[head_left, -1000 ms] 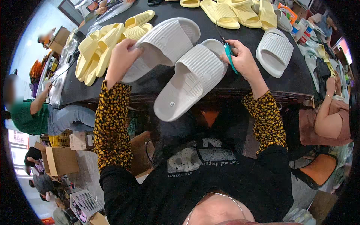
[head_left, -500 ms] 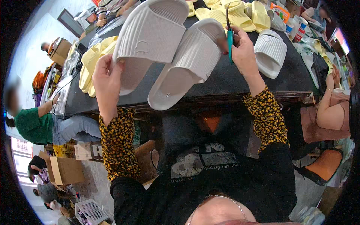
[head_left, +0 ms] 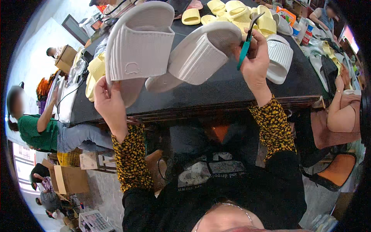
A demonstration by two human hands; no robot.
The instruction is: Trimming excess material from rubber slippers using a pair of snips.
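Head: L hand (head_left: 109,102) + R hand (head_left: 255,63) hold 2 slides (head_left: 141,54)

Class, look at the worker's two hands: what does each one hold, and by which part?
The left hand grips one white slide sandal at its heel end. The right hand holds the second white sandal by its side edge, along with teal-handled snips.

- Bare black table (head_left: 232,87) lies open below the two raised white slippers (head_left: 141,50) (head_left: 201,56).
- Yellow slippers (head_left: 235,9) crowd the far edge; another white slipper (head_left: 279,60) blocks the right hand's (head_left: 255,63) outer side.
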